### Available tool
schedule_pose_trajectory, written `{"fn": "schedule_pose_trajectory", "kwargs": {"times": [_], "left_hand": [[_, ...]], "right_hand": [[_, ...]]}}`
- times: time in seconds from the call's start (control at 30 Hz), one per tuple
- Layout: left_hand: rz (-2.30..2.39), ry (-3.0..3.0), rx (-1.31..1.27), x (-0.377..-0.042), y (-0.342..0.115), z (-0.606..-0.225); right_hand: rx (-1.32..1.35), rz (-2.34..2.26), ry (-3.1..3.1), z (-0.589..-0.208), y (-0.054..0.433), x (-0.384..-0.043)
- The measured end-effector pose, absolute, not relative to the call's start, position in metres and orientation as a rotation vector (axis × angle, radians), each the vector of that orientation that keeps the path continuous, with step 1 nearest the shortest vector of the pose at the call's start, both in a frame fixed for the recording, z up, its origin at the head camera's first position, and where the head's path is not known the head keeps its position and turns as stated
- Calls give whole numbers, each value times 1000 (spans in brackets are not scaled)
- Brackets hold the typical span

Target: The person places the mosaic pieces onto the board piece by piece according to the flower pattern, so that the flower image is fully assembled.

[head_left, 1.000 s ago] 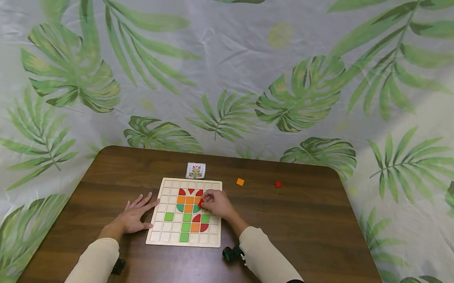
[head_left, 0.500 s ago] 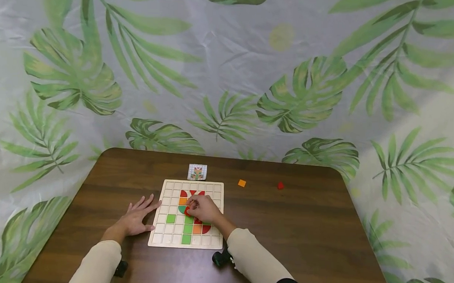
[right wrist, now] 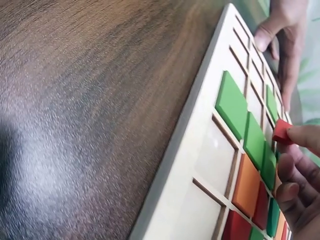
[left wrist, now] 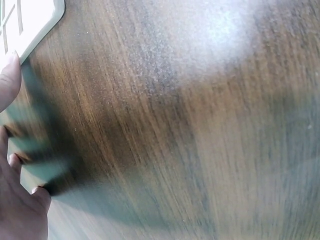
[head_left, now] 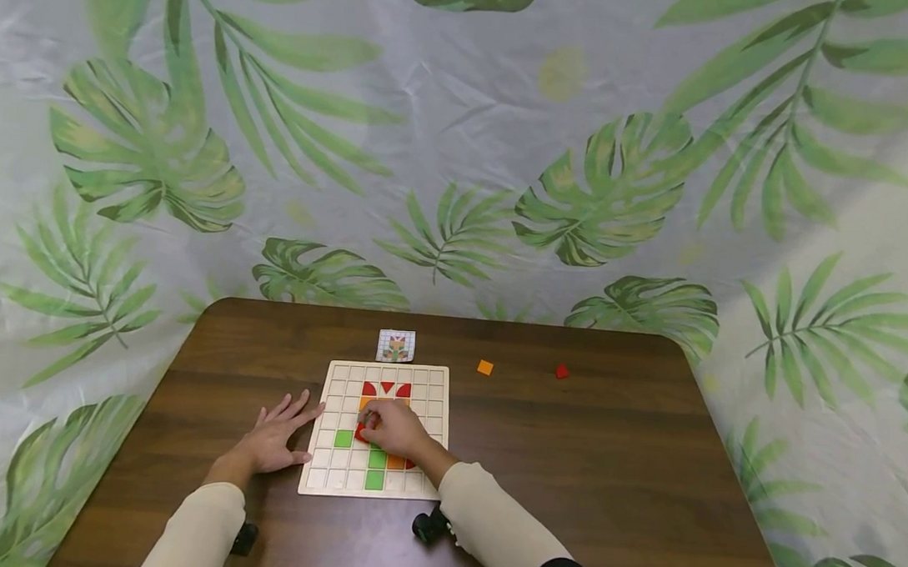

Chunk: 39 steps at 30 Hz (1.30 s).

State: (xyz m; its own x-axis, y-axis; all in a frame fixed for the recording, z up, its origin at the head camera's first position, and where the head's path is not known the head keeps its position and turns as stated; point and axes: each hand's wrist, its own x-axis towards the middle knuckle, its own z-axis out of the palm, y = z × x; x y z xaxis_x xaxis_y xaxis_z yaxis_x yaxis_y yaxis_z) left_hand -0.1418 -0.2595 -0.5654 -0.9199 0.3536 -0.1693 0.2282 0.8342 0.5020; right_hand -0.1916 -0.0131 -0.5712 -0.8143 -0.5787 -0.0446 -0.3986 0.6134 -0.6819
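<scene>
Between thumb and fingers, my right hand [head_left: 396, 430] pinches a small red tile [right wrist: 282, 131] just above the middle of a pale wooden grid board [head_left: 314, 479]. Green tiles [right wrist: 231, 106], orange tiles [right wrist: 246, 185] and red tiles [head_left: 403, 390] sit in its cells; my right hand hides part of the pattern in the head view. Spread out on the table, my left hand [head_left: 271, 442] touches the board's left edge with thumb and fingertips. The left wrist view shows that thumb [left wrist: 10, 82] at the board's rim.
Behind the board lies a small printed pattern card [head_left: 396, 346]. An orange square tile [head_left: 484, 367] and a red tile [head_left: 562, 371] lie loose to the right on the brown table [head_left: 606, 456]. A leaf-print cloth [head_left: 474, 151] hangs behind the table.
My right hand has moved left across the board with the red tile, from the right side of the pattern toward its left. My left hand has stayed at the board's edge.
</scene>
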Motion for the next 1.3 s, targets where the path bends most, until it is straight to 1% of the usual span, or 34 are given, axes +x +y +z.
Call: {"fn": "schedule_pose_trajectory", "kwargs": {"times": [0.3,1.0,1.3], "left_hand": [[652,2764,408,-143,-258,-567],[633,2768,416,-140,-257,-563],[627,2770,417,-140,-256,-562]], "right_hand": [[-865,-904,2631,-574,-17,-190],[-978,-806,2703,-574,-18,-188],[-988,-756,2674,-571,-18,-187]]}}
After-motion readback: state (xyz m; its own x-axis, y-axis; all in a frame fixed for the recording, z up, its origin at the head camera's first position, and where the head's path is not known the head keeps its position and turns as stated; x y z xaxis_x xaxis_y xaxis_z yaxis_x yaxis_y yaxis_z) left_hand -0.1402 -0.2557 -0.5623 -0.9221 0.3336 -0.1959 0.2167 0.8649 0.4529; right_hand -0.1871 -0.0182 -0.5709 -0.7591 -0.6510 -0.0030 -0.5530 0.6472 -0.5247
